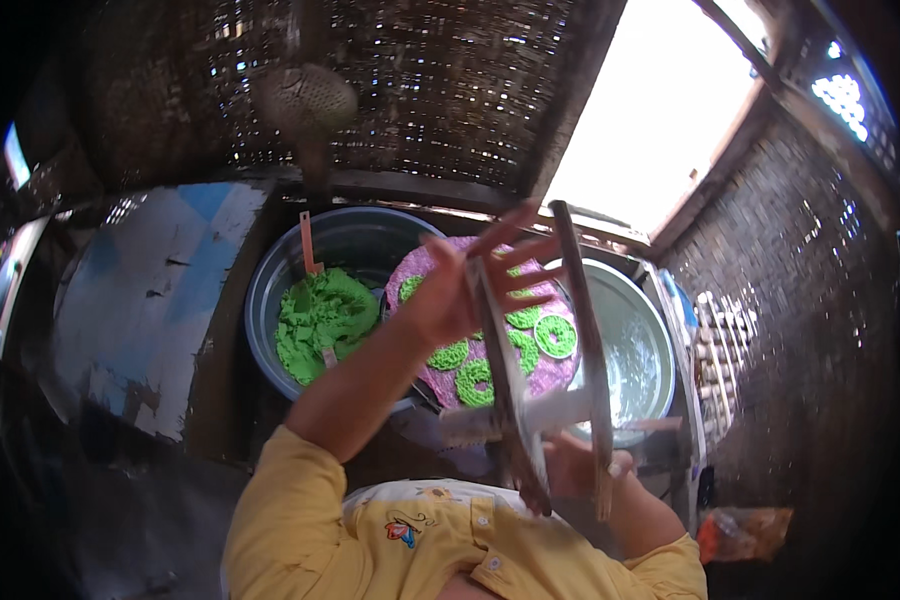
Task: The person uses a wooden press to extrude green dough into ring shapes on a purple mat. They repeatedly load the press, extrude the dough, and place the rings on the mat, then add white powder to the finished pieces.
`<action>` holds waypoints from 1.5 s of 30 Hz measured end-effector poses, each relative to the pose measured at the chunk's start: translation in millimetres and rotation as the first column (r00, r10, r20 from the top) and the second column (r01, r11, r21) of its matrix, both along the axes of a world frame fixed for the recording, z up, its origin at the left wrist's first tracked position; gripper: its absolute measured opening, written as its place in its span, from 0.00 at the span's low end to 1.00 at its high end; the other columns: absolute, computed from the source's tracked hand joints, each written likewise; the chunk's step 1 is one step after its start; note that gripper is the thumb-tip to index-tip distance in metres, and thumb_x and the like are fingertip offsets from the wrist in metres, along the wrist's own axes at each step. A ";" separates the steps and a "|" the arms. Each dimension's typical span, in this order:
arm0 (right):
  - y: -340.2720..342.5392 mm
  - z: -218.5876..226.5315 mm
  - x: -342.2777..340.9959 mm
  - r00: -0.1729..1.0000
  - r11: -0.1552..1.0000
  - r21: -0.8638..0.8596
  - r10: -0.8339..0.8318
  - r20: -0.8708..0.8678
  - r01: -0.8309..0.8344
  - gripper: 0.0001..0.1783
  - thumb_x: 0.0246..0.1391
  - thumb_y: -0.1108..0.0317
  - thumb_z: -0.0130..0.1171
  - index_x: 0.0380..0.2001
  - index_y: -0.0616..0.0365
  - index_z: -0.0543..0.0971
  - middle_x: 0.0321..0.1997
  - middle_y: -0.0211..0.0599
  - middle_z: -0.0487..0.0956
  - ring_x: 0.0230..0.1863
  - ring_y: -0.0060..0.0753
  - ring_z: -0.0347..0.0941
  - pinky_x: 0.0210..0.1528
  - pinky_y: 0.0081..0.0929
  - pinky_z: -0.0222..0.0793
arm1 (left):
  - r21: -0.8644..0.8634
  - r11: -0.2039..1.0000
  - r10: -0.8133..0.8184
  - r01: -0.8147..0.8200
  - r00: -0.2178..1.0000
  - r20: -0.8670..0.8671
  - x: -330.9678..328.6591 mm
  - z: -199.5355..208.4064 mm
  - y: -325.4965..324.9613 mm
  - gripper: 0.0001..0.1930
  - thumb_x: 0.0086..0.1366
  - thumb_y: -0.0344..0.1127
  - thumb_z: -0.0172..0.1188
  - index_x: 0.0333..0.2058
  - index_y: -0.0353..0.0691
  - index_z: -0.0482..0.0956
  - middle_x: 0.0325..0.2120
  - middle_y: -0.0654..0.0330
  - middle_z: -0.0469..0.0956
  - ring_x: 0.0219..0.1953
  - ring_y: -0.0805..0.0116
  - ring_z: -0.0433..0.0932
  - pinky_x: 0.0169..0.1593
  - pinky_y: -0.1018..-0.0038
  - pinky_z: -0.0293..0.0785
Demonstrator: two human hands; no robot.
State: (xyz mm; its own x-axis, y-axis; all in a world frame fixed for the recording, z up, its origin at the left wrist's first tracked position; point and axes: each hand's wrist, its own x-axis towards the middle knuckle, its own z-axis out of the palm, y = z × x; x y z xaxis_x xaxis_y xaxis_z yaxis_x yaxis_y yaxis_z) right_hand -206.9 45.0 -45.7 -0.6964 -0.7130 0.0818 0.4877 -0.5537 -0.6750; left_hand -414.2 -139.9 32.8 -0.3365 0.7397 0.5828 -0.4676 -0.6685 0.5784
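In front of me is a wooden press [590,340], two long bars with a white cylinder [560,408] across them. It is blurred by motion. My left hand [444,300] reaches up beside the left bar, fingers spread apart and extending behind the bars. Low on the press, my right hand [572,466] is closed around its lower part, partly hidden by the bars. Beneath lies a round tray lined with pink sheeting [435,260], bearing several rings of green dough strands [475,383]. One green ring sits in a small round mould [555,336].
A large grey basin [260,310] at left contains green dough [320,320] and a pink-handled spatula [307,243]. On the right stands a pale green basin [660,350] of what looks like water. Woven walls [420,90] enclose the space, and a plastic bag [745,533] lies at lower right.
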 end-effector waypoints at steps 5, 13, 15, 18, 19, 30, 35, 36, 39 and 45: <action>33.9 -4.0 -9.9 0.995 0.995 0.033 0.092 0.028 -0.093 0.64 0.28 0.33 0.61 0.63 0.61 0.47 0.53 0.55 0.64 0.50 0.51 0.65 0.48 0.42 0.63 | 0.331 0.924 -0.170 0.192 0.981 -0.092 4.0 20.0 38.3 0.62 0.42 0.51 0.71 0.64 0.54 0.29 0.63 0.43 0.41 0.64 0.41 0.47 0.62 0.46 0.45; 75.9 12.8 -32.4 0.971 0.961 0.267 -0.127 0.201 0.070 0.68 0.32 0.23 0.52 0.64 0.60 0.39 0.50 0.58 0.67 0.45 0.56 0.67 0.43 0.44 0.66 | 0.105 0.993 -0.075 0.049 0.962 0.264 -64.2 -45.7 73.5 0.34 0.50 0.27 0.59 0.58 0.44 0.60 0.49 0.54 0.70 0.57 0.58 0.65 0.63 0.54 0.51; 78.4 16.5 -48.7 0.935 0.934 0.349 -0.185 0.301 0.073 0.65 0.33 0.26 0.54 0.64 0.59 0.42 0.51 0.59 0.67 0.45 0.54 0.68 0.44 0.44 0.65 | 0.047 0.999 -0.029 0.012 0.921 0.388 -77.4 -73.3 79.4 0.25 0.57 0.43 0.57 0.53 0.44 0.67 0.46 0.59 0.73 0.55 0.60 0.66 0.61 0.55 0.53; 77.7 14.6 -69.0 0.896 0.920 0.390 -0.192 0.401 0.023 0.57 0.36 0.34 0.58 0.64 0.57 0.51 0.53 0.58 0.66 0.47 0.50 0.68 0.48 0.42 0.63 | -0.022 1.000 0.009 0.004 0.826 0.564 -90.3 -107.7 83.9 0.36 0.55 0.71 0.44 0.44 0.43 0.74 0.41 0.60 0.75 0.50 0.62 0.70 0.56 0.58 0.59; 76.8 12.8 -72.5 0.884 0.916 0.400 -0.206 0.420 0.024 0.56 0.36 0.36 0.59 0.63 0.58 0.52 0.52 0.58 0.67 0.46 0.50 0.69 0.47 0.42 0.63 | 0.013 1.000 -0.025 0.022 0.798 0.602 -93.2 -117.4 83.8 0.37 0.54 0.72 0.43 0.42 0.42 0.75 0.39 0.59 0.77 0.48 0.62 0.72 0.55 0.59 0.62; 85.3 -9.4 -73.6 0.865 0.820 0.572 -0.285 0.413 -0.003 0.56 0.31 0.46 0.69 0.62 0.54 0.53 0.51 0.55 0.69 0.47 0.52 0.70 0.45 0.48 0.67 | 0.185 0.982 -0.082 -0.030 0.819 0.567 -100.0 -144.8 66.1 0.34 0.59 0.69 0.38 0.39 0.40 0.73 0.31 0.59 0.73 0.41 0.61 0.71 0.49 0.66 0.65; 80.3 -0.2 -69.0 0.872 0.772 0.636 -0.304 0.384 -0.010 0.54 0.29 0.45 0.70 0.60 0.55 0.58 0.51 0.54 0.69 0.48 0.50 0.70 0.44 0.45 0.69 | 0.152 0.988 -0.087 -0.005 0.803 0.589 -88.7 -147.0 61.0 0.31 0.60 0.66 0.41 0.37 0.41 0.74 0.29 0.60 0.72 0.40 0.62 0.71 0.46 0.67 0.68; 79.1 2.2 -68.6 0.861 0.734 0.679 -0.360 0.360 0.023 0.54 0.28 0.45 0.71 0.58 0.59 0.59 0.51 0.52 0.68 0.48 0.48 0.70 0.44 0.43 0.69 | 0.173 0.985 -0.091 -0.012 0.815 0.573 -89.0 -147.3 62.3 0.31 0.60 0.66 0.41 0.37 0.41 0.74 0.29 0.60 0.73 0.40 0.61 0.71 0.46 0.68 0.68; 76.2 4.8 -72.6 0.867 0.672 0.732 -0.427 0.256 0.115 0.54 0.27 0.46 0.71 0.55 0.66 0.61 0.52 0.47 0.67 0.48 0.42 0.69 0.44 0.40 0.69 | 0.240 0.971 -0.130 0.006 0.854 0.504 -98.1 -140.8 67.8 0.31 0.60 0.65 0.42 0.38 0.41 0.73 0.29 0.60 0.73 0.40 0.61 0.72 0.47 0.67 0.68; 68.7 12.2 -92.2 0.924 0.731 0.651 -0.365 0.117 0.206 0.52 0.36 0.38 0.63 0.56 0.67 0.60 0.54 0.48 0.66 0.52 0.44 0.67 0.54 0.43 0.62 | 0.146 0.989 -0.055 -0.003 0.919 0.391 -134.9 -100.4 64.7 0.36 0.57 0.70 0.39 0.37 0.39 0.74 0.33 0.56 0.76 0.40 0.57 0.75 0.49 0.63 0.69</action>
